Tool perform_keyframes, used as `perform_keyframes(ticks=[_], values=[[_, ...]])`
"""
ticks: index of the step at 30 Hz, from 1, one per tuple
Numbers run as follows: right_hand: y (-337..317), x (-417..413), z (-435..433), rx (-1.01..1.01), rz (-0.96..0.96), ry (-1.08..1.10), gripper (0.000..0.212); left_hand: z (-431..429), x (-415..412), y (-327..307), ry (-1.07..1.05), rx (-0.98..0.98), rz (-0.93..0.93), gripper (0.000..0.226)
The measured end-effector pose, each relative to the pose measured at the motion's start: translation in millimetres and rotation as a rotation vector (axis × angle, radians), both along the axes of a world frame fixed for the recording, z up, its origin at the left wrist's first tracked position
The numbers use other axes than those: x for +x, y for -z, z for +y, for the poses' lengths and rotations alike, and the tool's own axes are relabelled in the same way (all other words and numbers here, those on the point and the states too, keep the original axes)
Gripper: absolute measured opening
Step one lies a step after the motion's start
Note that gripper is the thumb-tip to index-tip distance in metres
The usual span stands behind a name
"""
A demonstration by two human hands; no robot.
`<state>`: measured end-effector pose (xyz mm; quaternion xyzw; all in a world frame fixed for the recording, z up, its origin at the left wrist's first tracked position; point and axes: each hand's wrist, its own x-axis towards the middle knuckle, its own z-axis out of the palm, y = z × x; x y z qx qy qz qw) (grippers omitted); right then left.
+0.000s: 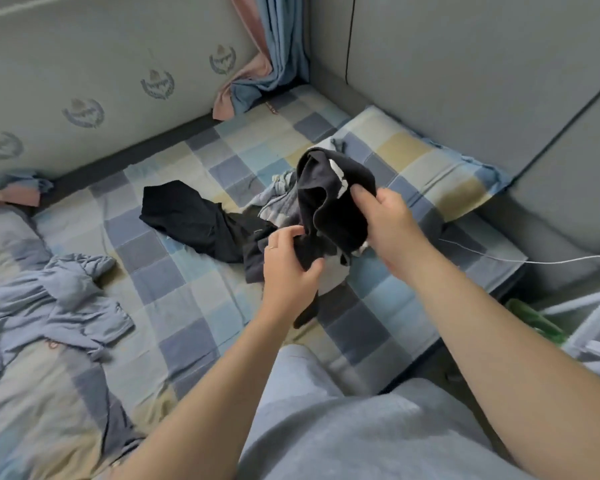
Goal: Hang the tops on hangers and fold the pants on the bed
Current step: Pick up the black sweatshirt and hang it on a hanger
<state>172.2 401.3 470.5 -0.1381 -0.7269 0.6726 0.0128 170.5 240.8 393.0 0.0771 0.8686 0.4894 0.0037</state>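
The bunched black garment (329,202) shows no clear shape, so whether it is a top or pants cannot be told, and its white label (338,176) is too blurred to read. The right hand (388,220) has most of its fingers hidden behind the cloth. The left hand (288,268) has some fingertips buried in a fold. A grey cloth (278,195) is largely covered by the held garment. A second black garment (187,216) on the bed (174,306) disappears behind the left hand. The blue garment (49,299) runs off the left edge. At the right, a blurred green thing (534,320) lies partly behind the forearm, and a white frame (593,327) and a thin cord (499,258) are cut by the edge.
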Motion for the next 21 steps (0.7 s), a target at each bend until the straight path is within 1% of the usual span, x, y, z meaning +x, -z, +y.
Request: perform_keyframes(ticks=[3,4,6,8,9,12,13,16,21], values=[[-44.9,26.1,3.0,-0.022,-0.065,-0.058,0.043,15.7,37.3,-29.8,-0.082,-0.027,-0.115,0.058],[-58.6,34.4,1.8,-0.047,-0.087,-0.070,0.043,18.1,47.2,-40.9,-0.125,-0.020,-0.138,0.059],[-82.3,49.4,0.7,-0.090,-0.100,-0.089,0.035,19.8,63.7,-61.3,-0.177,0.012,-0.156,0.058],[-99.7,61.8,1.5,-0.116,-0.097,-0.103,0.029,20.4,75.1,-76.7,-0.187,0.045,-0.192,0.056],[-105.9,66.9,2.2,-0.134,-0.092,-0.112,0.028,20.8,79.3,-81.0,-0.178,0.056,-0.219,0.051],[-118.2,80.8,1.2,-0.173,-0.076,-0.102,0.030,23.8,92.5,-85.8,-0.097,0.088,-0.251,0.019],[-120.3,85.2,-0.8,-0.176,-0.075,-0.090,0.030,23.3,96.9,-85.7,-0.075,0.080,-0.244,0.013],[-123.0,100.8,-9.8,-0.203,-0.065,-0.031,0.028,12.3,113.3,-85.1,-0.020,0.063,-0.220,0.019],[-126.7,120.9,-38.8,-0.229,-0.047,0.022,0.021,-29.9,136.6,-95.4,0.053,0.112,-0.289,0.023]])
